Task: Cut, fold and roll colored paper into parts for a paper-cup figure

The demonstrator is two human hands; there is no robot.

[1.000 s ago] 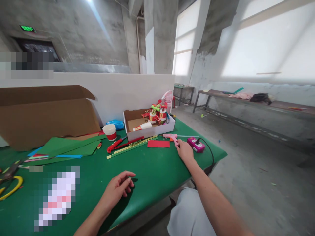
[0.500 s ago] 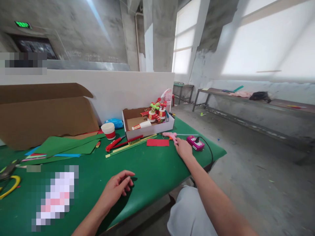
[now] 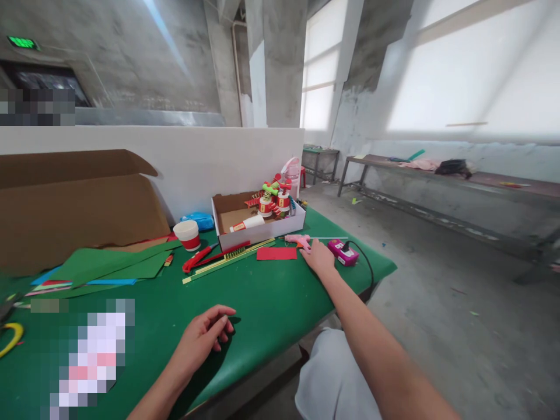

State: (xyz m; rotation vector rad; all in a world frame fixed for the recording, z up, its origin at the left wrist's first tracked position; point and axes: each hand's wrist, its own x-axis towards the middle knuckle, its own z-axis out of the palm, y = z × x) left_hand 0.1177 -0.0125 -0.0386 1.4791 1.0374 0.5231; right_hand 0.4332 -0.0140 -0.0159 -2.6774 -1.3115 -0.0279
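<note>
My right hand (image 3: 320, 258) reaches out over the green table (image 3: 271, 303) and rests at the handle of a pink glue gun (image 3: 296, 238), fingers closed around it as far as I can see. A red paper rectangle (image 3: 276, 253) lies just left of that hand. On its right sits a pink power socket (image 3: 342, 253) with a black cable. My left hand (image 3: 205, 335) lies on the table near the front edge, fingers loosely bent, holding nothing.
A white box (image 3: 262, 232) holds a glue bottle (image 3: 247, 224) and red-and-green paper crafts. Nearby are a paper cup (image 3: 187, 234), a red utility knife (image 3: 196, 258), thin strips, green paper sheets (image 3: 109, 262), a large cardboard box (image 3: 74, 198) and a yellow-handled tool (image 3: 9, 338).
The view has drifted slightly to the right and down. Both hands keep their places on the table.
</note>
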